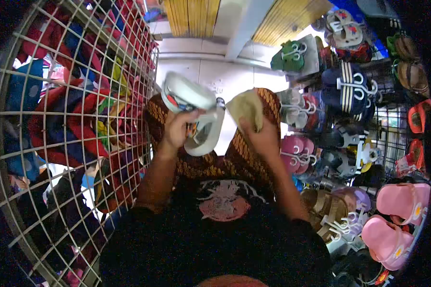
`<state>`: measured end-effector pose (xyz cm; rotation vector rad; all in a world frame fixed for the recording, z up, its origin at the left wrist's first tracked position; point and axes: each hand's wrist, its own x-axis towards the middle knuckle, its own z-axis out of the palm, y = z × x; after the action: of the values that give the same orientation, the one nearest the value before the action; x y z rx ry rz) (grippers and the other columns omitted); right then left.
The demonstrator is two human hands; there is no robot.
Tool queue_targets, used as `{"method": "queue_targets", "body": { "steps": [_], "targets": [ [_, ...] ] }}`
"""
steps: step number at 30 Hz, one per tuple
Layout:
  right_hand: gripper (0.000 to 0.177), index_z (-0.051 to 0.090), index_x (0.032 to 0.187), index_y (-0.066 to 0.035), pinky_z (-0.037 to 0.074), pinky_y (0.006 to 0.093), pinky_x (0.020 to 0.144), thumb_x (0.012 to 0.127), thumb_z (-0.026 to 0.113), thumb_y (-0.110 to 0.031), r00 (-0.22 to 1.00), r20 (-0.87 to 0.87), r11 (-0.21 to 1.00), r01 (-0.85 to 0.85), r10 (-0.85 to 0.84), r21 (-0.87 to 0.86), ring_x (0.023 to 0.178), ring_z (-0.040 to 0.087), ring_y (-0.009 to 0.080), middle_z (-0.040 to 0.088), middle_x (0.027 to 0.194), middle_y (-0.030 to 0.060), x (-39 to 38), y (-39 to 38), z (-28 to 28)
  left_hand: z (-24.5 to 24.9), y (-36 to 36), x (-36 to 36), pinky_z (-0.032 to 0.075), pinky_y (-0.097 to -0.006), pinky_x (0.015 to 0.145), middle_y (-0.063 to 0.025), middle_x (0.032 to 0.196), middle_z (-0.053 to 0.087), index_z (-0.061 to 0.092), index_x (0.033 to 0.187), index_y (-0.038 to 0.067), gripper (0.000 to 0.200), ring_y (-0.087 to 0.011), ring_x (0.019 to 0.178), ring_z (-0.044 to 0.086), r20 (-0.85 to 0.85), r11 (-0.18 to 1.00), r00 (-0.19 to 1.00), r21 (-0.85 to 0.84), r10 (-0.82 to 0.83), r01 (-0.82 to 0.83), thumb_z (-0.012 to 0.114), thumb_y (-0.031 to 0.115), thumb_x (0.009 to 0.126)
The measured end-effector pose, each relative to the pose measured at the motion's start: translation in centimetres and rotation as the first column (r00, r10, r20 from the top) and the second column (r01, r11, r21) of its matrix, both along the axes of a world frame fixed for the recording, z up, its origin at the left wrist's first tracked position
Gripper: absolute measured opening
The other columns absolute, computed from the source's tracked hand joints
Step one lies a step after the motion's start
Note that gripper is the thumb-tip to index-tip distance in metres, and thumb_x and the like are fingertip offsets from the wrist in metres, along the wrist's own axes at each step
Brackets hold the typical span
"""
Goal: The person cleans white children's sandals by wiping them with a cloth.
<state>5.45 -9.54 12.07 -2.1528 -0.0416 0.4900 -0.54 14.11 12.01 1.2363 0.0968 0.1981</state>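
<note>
My left hand (178,130) is closed around a pair of white clogs (192,92), held up over my lap. One clog is tilted above the hand, and the other hangs lower with its opening showing. Coloured bits show on them near my fingers, too blurred to make out. A small dark piece, perhaps part of a hanger, sticks up beside the pair. To the right, my right hand (262,137) grips a beige cloth (245,106), bunched and apart from the clogs. Behind both hands are my knees in brown patterned trousers (201,165).
A white wire grid (81,115) with colourful footwear behind it rises close on my left. At right, racks hold sandals on white hangers, including pink clogs (385,239) and a green pair (288,55). White floor tiles (187,53) lie ahead, with yellow slatted wood (191,16) beyond.
</note>
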Motion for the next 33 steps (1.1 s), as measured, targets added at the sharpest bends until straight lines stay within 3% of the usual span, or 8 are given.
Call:
{"method": "queue_targets", "body": {
  "steps": [4,9,12,16,20,23,26,33],
  "targets": [
    [0.046,0.063,0.108,0.003,0.05,0.031,0.082,0.082,0.073,-0.033,0.934,0.259,0.946,-0.291,0.248,0.144,0.09,0.065,0.0195,0.069,0.093,0.013,-0.9,-0.4,5.3,2.0,-0.2,1.6,0.048,-0.0333,0.087,-0.0103,0.103,0.066,0.06,0.112,-0.004,0.03,-0.0206,0.094,0.063,-0.091,0.992,0.996,0.122,-0.011,0.023,0.058,0.013,0.087],
    [0.052,0.063,0.111,0.003,0.049,0.0325,0.085,0.074,0.079,-0.029,1.0,0.007,0.995,0.012,-0.013,0.103,0.092,0.064,0.02,0.069,0.096,0.0138,0.4,0.1,5.3,5.1,-1.2,-0.8,0.045,-0.0356,0.094,-0.0183,0.113,0.063,0.053,0.121,-0.009,0.044,-0.0269,0.105,0.06,0.02,0.962,0.992,-0.239,-0.128,0.129,0.052,0.004,0.079],
    [0.054,0.063,0.111,0.003,0.049,0.0331,0.083,0.073,0.08,-0.03,0.963,0.149,0.925,-0.257,0.223,0.28,0.092,0.063,0.0187,0.069,0.097,0.0133,0.1,-1.5,6.3,4.0,-0.3,1.2,0.046,-0.0363,0.093,-0.0167,0.112,0.064,0.059,0.114,-0.006,0.034,-0.0259,0.103,0.061,0.198,0.916,0.968,0.395,-0.154,0.065,0.055,0.003,0.081],
    [0.051,0.061,0.115,0.002,0.05,0.0311,0.085,0.075,0.075,-0.025,0.988,0.037,0.979,-0.153,0.149,0.137,0.093,0.063,0.0171,0.067,0.105,0.0094,1.5,0.4,3.8,6.0,-0.1,-0.8,0.048,-0.0382,0.095,-0.0149,0.114,0.064,0.058,0.117,-0.005,0.036,-0.0251,0.104,0.063,0.027,0.94,0.988,-0.305,-0.151,0.152,0.06,0.002,0.081],
    [0.056,0.06,0.117,-0.002,0.049,0.0376,0.09,0.074,0.079,-0.032,0.971,0.129,0.803,-0.241,0.204,0.545,0.1,0.064,0.0229,0.067,0.106,0.018,1.7,-0.2,2.1,2.8,1.7,-0.3,0.049,-0.0373,0.095,-0.0166,0.116,0.064,0.058,0.117,-0.005,0.034,-0.0279,0.104,0.063,0.319,0.875,0.944,0.477,-0.087,-0.08,0.061,0.006,0.085],
    [0.057,0.059,0.118,-0.003,0.053,0.041,0.082,0.078,0.075,-0.04,0.916,0.169,0.867,-0.398,0.363,0.299,0.087,0.069,0.0308,0.069,0.095,0.0191,0.9,1.6,3.0,-0.3,4.0,-1.6,0.044,-0.0372,0.1,-0.0178,0.123,0.059,0.056,0.12,-0.005,0.041,-0.0287,0.112,0.058,0.164,0.75,0.976,0.662,-0.143,-0.001,0.062,0.009,0.082],
    [0.066,0.06,0.108,-0.004,0.053,0.0495,0.081,0.079,0.064,-0.063,0.791,-0.286,0.751,-0.607,0.541,-0.259,0.09,0.066,0.0399,0.067,0.095,0.0241,1.7,2.5,-5.2,6.7,0.2,-2.7,0.043,-0.0357,0.099,-0.016,0.121,0.06,0.053,0.123,-0.004,0.042,-0.0255,0.114,0.057,-0.084,0.997,0.995,-0.067,-0.055,0.049,0.057,0.011,0.085],
    [0.042,0.065,0.105,-0.003,0.053,0.0378,0.071,0.089,0.062,-0.042,0.941,-0.117,0.948,-0.319,0.317,0.003,0.073,0.066,0.0244,0.068,0.082,0.0122,4.0,1.5,-8.9,7.7,-0.1,2.3,0.044,-0.0281,0.087,-0.0052,0.098,0.061,0.059,0.102,0.001,0.016,-0.0139,0.093,0.057,-0.219,0.997,0.975,0.078,0.034,-0.017,0.049,0.011,0.094]
  ]
}}
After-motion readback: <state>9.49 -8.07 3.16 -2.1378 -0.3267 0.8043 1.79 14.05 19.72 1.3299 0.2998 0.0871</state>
